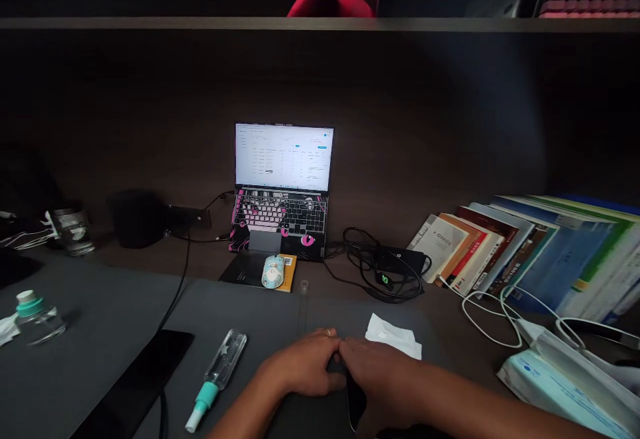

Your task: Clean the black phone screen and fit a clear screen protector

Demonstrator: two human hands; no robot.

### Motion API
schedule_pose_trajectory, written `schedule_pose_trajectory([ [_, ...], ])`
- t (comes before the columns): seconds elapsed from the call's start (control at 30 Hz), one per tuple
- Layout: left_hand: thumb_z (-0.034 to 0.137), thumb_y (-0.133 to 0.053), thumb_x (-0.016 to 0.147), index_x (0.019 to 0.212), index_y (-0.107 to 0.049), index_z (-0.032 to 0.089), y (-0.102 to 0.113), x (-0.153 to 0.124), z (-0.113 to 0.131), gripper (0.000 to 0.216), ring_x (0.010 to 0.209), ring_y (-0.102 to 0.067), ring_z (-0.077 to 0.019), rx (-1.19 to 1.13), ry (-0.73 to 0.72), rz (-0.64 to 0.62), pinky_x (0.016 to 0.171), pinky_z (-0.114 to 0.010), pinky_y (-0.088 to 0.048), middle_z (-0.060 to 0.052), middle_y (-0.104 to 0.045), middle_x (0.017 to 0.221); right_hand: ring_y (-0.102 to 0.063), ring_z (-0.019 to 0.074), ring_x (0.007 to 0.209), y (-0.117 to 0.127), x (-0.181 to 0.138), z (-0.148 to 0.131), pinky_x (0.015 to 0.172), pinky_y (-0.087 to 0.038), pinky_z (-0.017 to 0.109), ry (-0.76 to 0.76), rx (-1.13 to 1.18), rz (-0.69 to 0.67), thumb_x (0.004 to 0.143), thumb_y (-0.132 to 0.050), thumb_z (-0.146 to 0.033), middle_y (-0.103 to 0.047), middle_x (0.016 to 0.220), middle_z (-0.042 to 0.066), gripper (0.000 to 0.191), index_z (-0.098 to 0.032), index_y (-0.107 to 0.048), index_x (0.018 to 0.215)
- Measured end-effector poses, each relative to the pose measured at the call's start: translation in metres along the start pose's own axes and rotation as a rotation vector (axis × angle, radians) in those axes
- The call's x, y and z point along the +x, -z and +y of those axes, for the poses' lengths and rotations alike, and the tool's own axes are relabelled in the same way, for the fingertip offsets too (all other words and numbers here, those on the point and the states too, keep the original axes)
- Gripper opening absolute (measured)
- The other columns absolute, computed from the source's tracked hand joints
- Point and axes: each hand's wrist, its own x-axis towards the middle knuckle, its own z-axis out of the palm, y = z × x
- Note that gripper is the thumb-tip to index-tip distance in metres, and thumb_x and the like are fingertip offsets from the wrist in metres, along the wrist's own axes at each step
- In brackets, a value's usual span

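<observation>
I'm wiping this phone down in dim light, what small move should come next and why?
Probably reach the right hand to the white wipe beside it. Both hands, with the left hand, meet over the dark phone, and the spray bottle lies capped.

Both forearms were bare, with no sleeves, watch or gloves showing, and the left hand (300, 364) wore 1 thin, pale ring on a finger, while the right hand (376, 369) carried no jewellery in view.
</observation>
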Motion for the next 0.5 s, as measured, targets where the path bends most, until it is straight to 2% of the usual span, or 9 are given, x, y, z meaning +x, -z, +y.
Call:
schedule_pose_trajectory([
  [0.17, 0.033, -0.069, 0.081, 0.105, -0.065, 0.023, -0.001, 0.001, -0.003, 0.025, 0.115, -0.059, -0.0287, 0.015, -0.014, -0.001, 0.104, -0.039, -0.046, -0.007, -0.066, 0.115, -0.061, 0.0381, 0.12, -0.001, 0.0, 0.004, 0.104, -0.047, 0.046, 0.014, 0.009, 0.016, 0.05, -0.087, -0.032, -0.064, 0.13, 0.015, 0.092, -0.016, -0.056, 0.135],
  [0.33, 0.034, -0.069, 0.08, 0.102, -0.064, 0.023, 0.0, 0.002, -0.002, 0.025, 0.113, -0.059, -0.0288, 0.022, -0.015, 0.009, 0.101, -0.039, -0.047, -0.007, -0.066, 0.111, -0.062, 0.0388, 0.115, 0.001, -0.005, 0.002, 0.1, -0.049, 0.046, 0.012, 0.023, 0.037, 0.051, -0.085, -0.032, -0.065, 0.124, 0.014, 0.083, -0.017, -0.06, 0.129],
  [0.5, 0.032, -0.068, 0.08, 0.103, -0.062, 0.023, 0.0, 0.001, -0.002, 0.025, 0.111, -0.06, -0.0287, 0.002, -0.011, 0.009, 0.099, -0.039, -0.048, -0.007, -0.066, 0.109, -0.065, 0.0374, 0.102, 0.013, -0.018, -0.006, 0.093, -0.051, 0.047, -0.001, -0.014, 0.107, 0.056, -0.081, -0.028, -0.067, 0.112, 0.013, 0.062, -0.016, -0.065, 0.115],
])
